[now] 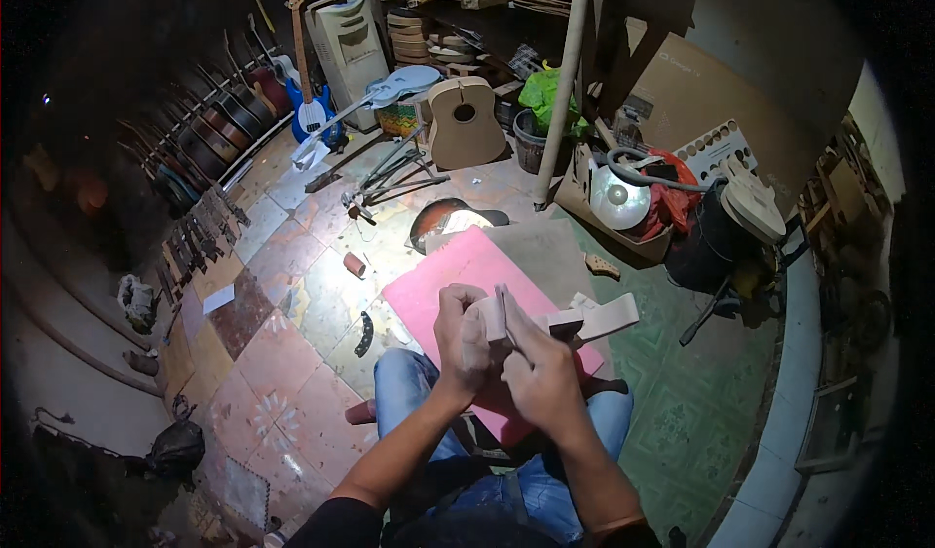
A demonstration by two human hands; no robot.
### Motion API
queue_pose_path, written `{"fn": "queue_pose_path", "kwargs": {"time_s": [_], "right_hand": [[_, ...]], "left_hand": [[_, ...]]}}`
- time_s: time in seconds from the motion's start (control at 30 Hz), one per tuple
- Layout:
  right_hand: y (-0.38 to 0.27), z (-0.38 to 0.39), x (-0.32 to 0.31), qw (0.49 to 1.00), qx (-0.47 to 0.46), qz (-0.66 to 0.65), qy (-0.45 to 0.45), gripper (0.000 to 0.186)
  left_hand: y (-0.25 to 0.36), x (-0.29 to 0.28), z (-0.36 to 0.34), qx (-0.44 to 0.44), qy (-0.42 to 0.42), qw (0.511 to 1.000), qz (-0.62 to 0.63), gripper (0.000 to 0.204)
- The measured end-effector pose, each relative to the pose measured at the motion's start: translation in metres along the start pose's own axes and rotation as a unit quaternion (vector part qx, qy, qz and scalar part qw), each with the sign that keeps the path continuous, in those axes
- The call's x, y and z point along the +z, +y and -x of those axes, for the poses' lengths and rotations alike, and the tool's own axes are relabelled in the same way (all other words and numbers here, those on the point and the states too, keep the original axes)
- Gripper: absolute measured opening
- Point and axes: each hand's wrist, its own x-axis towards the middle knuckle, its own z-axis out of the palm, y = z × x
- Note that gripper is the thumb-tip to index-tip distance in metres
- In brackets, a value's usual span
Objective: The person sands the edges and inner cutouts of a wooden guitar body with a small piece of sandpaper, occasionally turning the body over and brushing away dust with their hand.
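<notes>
Above the pink board [458, 265] at my lap, both my hands work close together on a pale wooden block [495, 322]. My left hand [464, 339] is closed around the block's left side. Pressed to its right side is my right hand [542, 365], index finger pointing away along the block and the other fingers curled. A thin dark edge shows between that finger and the wood; what it belongs to is unclear. Just right of my right hand lies a pale, angled wooden piece [609, 319] with a dark part beside it. Whether it joins the block is hidden.
A sunburst guitar body [438, 222] lies beyond the board. Left on the tiles are a reddish-brown cylinder [355, 264] and a dark curved piece [364, 335]. Farther off stand an acoustic guitar body [467, 124], a pole [565, 90] and a cardboard box [609, 219].
</notes>
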Motion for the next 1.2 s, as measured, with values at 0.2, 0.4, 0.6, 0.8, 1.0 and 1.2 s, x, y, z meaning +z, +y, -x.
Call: {"fn": "queue_pose_path", "kwargs": {"time_s": [0.2, 0.4, 0.6, 0.8, 1.0, 1.2], "right_hand": [[-0.004, 0.004, -0.004, 0.995, -0.028, 0.094, 0.019, 0.068], [-0.014, 0.021, -0.012, 0.980, -0.067, 0.187, 0.029, 0.065], [-0.016, 0.033, -0.020, 0.953, -0.083, 0.292, 0.020, 0.055], [-0.024, 0.024, -0.024, 0.954, -0.070, 0.292, 0.025, 0.057], [-0.023, 0.028, -0.024, 0.975, -0.019, 0.221, 0.020, 0.064], [-0.009, 0.037, -0.010, 0.974, 0.190, -0.126, -0.001, 0.066]], "left_hand": [[0.014, 0.006, 0.010, -0.013, -0.018, 1.000, -0.013, 0.047], [0.023, 0.011, 0.014, -0.031, -0.043, 0.998, 0.019, 0.047], [0.019, 0.017, 0.020, -0.042, -0.041, 0.997, 0.059, 0.046], [0.025, 0.024, 0.026, -0.026, -0.034, 0.999, 0.023, 0.042], [0.026, 0.026, 0.030, -0.005, -0.033, 0.999, 0.018, 0.039], [0.012, 0.021, 0.034, -0.004, 0.008, 1.000, 0.016, 0.040]]}}
